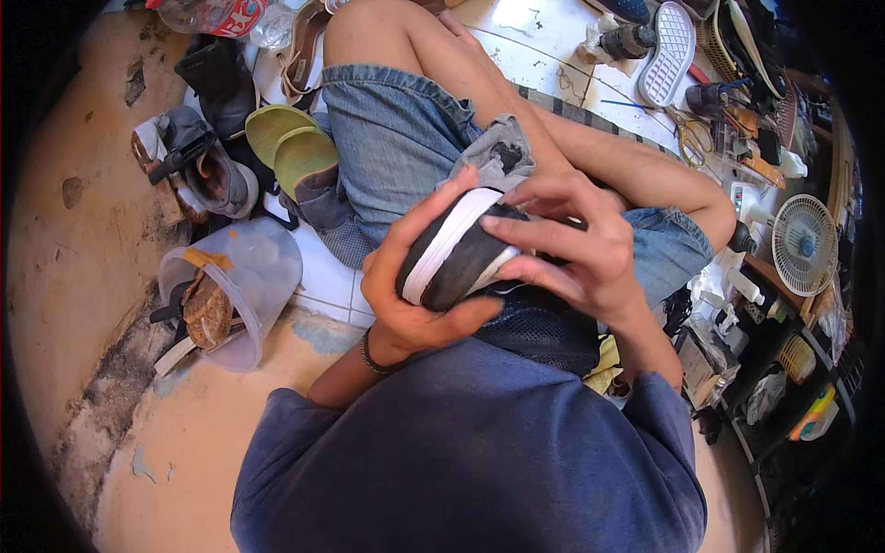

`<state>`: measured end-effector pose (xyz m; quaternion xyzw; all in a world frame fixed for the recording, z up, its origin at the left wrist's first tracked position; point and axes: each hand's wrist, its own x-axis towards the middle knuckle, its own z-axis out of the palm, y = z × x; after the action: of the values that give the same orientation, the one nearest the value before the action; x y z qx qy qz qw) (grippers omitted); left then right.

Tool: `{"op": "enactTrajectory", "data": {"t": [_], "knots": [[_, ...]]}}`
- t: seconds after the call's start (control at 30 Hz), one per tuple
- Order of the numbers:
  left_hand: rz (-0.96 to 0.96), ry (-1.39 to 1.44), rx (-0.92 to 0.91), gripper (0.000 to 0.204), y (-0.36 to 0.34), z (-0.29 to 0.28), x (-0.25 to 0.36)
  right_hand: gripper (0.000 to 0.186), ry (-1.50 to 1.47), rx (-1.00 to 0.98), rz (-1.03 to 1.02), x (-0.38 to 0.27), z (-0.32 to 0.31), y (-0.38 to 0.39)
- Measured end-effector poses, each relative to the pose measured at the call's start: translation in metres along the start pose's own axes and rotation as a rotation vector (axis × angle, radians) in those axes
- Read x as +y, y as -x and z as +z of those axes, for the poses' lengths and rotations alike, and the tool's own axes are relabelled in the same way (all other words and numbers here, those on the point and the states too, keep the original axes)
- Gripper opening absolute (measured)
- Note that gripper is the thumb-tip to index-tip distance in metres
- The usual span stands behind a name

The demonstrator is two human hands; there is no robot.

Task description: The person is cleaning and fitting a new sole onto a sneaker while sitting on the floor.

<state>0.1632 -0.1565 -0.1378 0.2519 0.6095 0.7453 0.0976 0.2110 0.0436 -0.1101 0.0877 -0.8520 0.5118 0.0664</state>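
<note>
A black shoe (468,263) with a white band along its edge is held up in front of my chest, its rounded end facing me. My left hand (406,300) wraps round its left side, thumb below and fingers on top. On the other side my right hand (590,244) grips the shoe, with fingertips on its upper edge and thumb near a whitish edge. My fingers hide part of the shoe. A grey cloth (498,155) with a black stain rests against my bare leg, just beyond the shoe.
To the left lie a translucent bucket (269,267) on its side, grey shoes (221,180) and yellow-green insoles (300,152). A white shoe sole (666,55), yellow-handled scissors (691,138) and a dark bottle (629,42) are far right. A small fan (805,244) stands by the cluttered shelves.
</note>
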Motion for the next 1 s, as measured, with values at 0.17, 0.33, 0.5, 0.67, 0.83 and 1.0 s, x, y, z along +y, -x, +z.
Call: {"op": "enactTrajectory", "data": {"t": [0.17,0.33,0.5,0.67,0.83,1.0], "knots": [[0.125,0.054,-0.050,0.056,0.005,-0.002,-0.010,0.047,0.019,-0.035,0.064,-0.004,-0.012,0.008],[0.175,0.000,-0.165,0.060,-0.003,-0.001,-0.001,0.081,-0.183,-0.048,-0.073,0.014,-0.013,-0.001],[0.170,-0.066,-0.203,0.062,-0.006,-0.004,0.001,0.068,-0.285,-0.091,-0.072,0.017,-0.009,-0.002],[0.236,-0.061,-0.244,0.068,-0.012,-0.004,-0.004,0.058,-0.277,-0.054,-0.020,0.014,-0.008,-0.001],[0.210,-0.051,-0.265,0.064,-0.011,-0.006,0.000,0.051,-0.246,-0.014,0.044,0.010,-0.003,0.002],[0.199,-0.026,-0.259,0.062,-0.008,-0.008,-0.002,0.046,-0.226,-0.012,0.053,0.008,-0.001,0.002]]}}
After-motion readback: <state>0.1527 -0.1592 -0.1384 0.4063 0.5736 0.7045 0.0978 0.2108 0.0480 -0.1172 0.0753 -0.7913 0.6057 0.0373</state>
